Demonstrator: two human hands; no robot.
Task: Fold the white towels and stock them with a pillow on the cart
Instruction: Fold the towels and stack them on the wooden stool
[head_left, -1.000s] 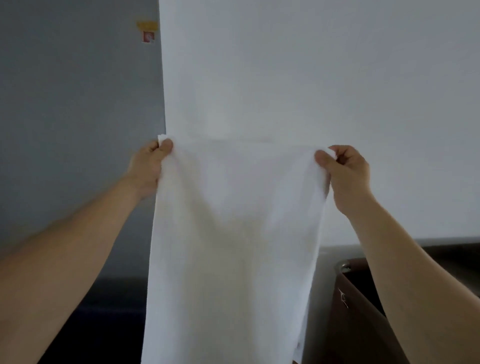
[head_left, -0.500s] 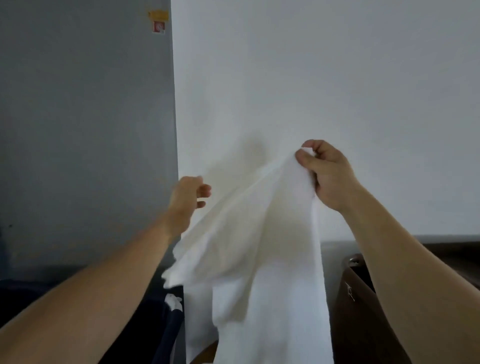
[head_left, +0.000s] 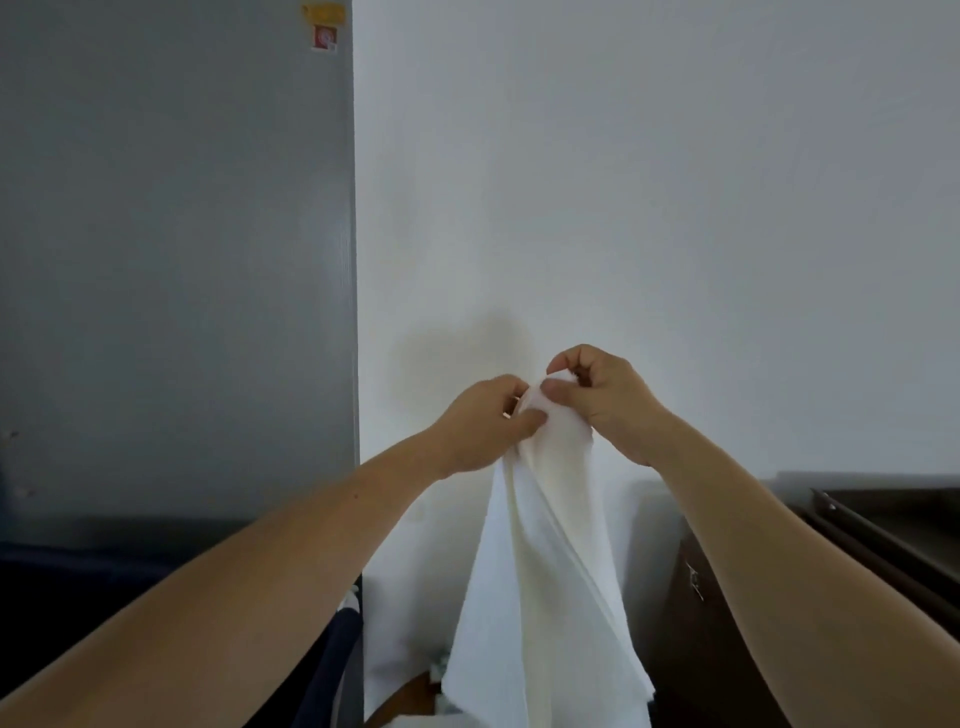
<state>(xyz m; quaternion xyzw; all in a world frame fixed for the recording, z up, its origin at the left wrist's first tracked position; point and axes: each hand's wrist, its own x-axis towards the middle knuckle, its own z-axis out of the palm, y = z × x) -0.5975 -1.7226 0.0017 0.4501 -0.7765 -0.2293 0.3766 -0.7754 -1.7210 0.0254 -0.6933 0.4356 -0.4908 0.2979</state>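
Note:
A white towel (head_left: 545, 571) hangs in the air in front of the white wall, doubled over lengthwise so its two top corners meet. My left hand (head_left: 483, 426) pinches the top corners from the left between thumb and fingers. My right hand (head_left: 597, 395) pinches the same top edge from the right, touching the left hand. The towel's lower end falls out of view at the bottom. No pillow is in view.
A dark brown cart or cabinet (head_left: 857, 545) stands at the right, close to the towel. A dark blue fabric bin (head_left: 337, 639) sits at the lower left. A grey panel (head_left: 182, 260) stands to the left of the white wall (head_left: 649, 182). More white cloth (head_left: 441, 719) lies at the bottom centre.
The towel was held spread wide by both hands. The left corner was then brought across to the right hand, and now both hands pinch the joined corners together.

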